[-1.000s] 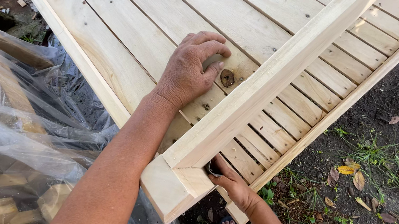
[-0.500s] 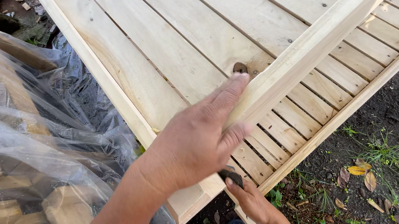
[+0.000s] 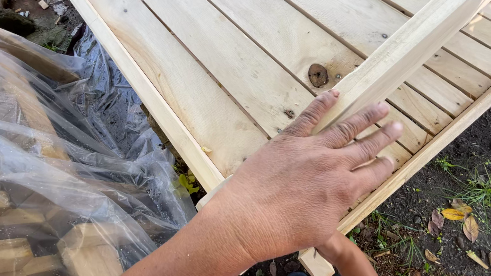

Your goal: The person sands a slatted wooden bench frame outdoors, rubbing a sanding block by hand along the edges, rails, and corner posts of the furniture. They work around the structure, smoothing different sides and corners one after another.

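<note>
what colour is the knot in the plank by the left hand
Dark brown, a round knot in pale yellowish wood, just beyond the left hand; seen in the head view.

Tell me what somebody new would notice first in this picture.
A large left hand lies spread, palm down, in the middle, over a pale wooden batten that runs diagonally across a slatted pine panel. A dark knot marks the board just above the fingers. Crinkled clear plastic sheeting covers stacked timber at lower left.
</note>
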